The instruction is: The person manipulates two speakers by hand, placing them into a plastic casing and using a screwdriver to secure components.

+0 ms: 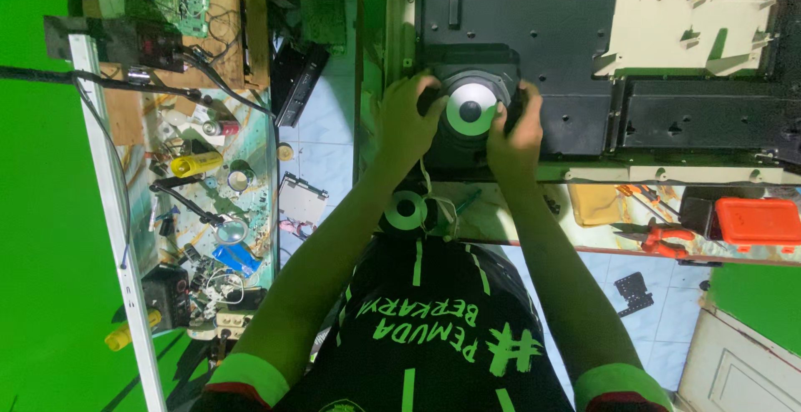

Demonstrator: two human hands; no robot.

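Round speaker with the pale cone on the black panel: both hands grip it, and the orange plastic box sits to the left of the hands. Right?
Not quite. In the head view both hands, left and right, do grip the round speaker with the pale cone on the black panel, but the orange plastic box sits to their right, not left.

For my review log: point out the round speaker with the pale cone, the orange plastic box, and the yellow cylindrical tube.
Round speaker with pale cone (470, 110), head view, on its cone.
Orange plastic box (758, 220), head view, on its lid.
Yellow cylindrical tube (196, 163), head view, mid-body.
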